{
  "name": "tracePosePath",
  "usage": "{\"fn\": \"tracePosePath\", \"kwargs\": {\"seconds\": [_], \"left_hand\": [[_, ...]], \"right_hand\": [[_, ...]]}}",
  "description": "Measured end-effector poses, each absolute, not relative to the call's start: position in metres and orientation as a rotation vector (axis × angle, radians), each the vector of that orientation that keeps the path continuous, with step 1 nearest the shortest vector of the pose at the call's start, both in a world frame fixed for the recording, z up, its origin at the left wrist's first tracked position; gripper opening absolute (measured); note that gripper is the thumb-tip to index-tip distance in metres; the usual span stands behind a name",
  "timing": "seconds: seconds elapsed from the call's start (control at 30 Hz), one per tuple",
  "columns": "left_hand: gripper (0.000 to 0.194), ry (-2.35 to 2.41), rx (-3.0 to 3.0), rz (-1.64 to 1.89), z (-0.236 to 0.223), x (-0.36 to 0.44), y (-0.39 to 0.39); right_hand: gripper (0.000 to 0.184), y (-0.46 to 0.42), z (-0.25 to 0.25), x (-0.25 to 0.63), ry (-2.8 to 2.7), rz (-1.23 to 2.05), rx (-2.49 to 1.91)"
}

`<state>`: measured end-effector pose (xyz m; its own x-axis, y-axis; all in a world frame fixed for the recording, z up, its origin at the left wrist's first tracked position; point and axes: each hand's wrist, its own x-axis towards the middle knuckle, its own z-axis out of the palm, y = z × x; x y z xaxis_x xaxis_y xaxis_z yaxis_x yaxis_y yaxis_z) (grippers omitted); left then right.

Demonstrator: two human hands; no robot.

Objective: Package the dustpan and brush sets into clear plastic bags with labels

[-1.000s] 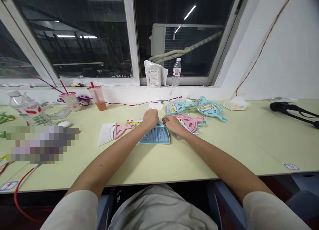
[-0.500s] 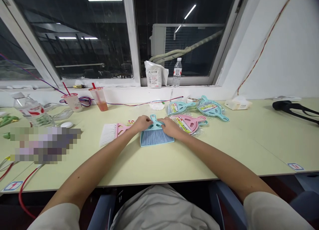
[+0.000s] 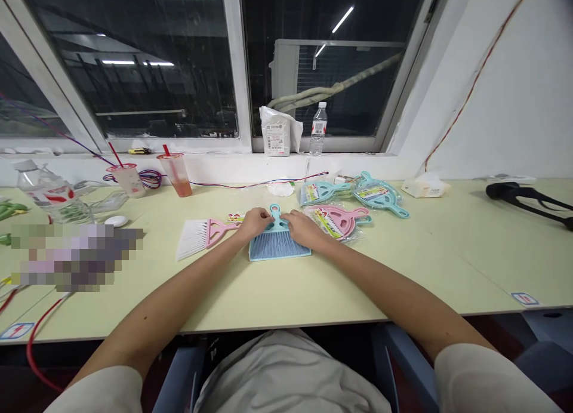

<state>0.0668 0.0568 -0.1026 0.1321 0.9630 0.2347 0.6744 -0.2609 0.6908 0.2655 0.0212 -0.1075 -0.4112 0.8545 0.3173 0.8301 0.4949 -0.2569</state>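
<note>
A light blue hand brush point(image 3: 277, 246) with grey-blue bristles lies in a light blue dustpan point(image 3: 301, 257) in front of me, handle pointing away. My left hand point(image 3: 256, 221) grips the left side of the brush head by the handle, its fingers closed. From the other side, my right hand point(image 3: 302, 227) is closed on the right shoulder of the brush, and probably the dustpan edge too; fingertips are partly hidden. Left of my left hand lies a pink hand brush point(image 3: 215, 232) with white bristles.
Bagged pink point(image 3: 342, 221) and blue dustpan sets point(image 3: 380, 195) lie to the right. Behind left stand two cups, one with orange drink point(image 3: 181, 180), and a large plastic bottle point(image 3: 56, 192). A water bottle point(image 3: 318, 131) is on the sill. Black straps point(image 3: 532, 198) lie far right.
Both hands stay on the blue brush and dustpan, with hardly any movement of the fingers. The view has shifted slightly.
</note>
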Motion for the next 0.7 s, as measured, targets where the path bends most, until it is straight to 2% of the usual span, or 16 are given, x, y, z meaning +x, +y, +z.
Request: {"fn": "tracePosePath", "kwargs": {"seconds": [0.2,0.43,0.53,0.7], "left_hand": [[0.015,1.628,2.095,0.925,-0.100,0.061,0.054],[0.019,1.686,2.213,1.066,-0.093,0.062,0.055],[0.019,1.656,2.203,1.162,-0.079,0.059,0.053],[0.026,1.444,2.081,1.288,-0.055,0.059,0.048]], "right_hand": [[0.022,0.026,-0.108,0.264,-2.242,-0.008,-1.516],[0.025,0.023,-0.101,0.263,-2.130,-0.075,-1.409],[0.025,0.026,-0.094,0.265,-2.011,0.107,-1.306],[0.019,0.042,-0.076,0.276,-1.716,0.628,-1.169]]}}
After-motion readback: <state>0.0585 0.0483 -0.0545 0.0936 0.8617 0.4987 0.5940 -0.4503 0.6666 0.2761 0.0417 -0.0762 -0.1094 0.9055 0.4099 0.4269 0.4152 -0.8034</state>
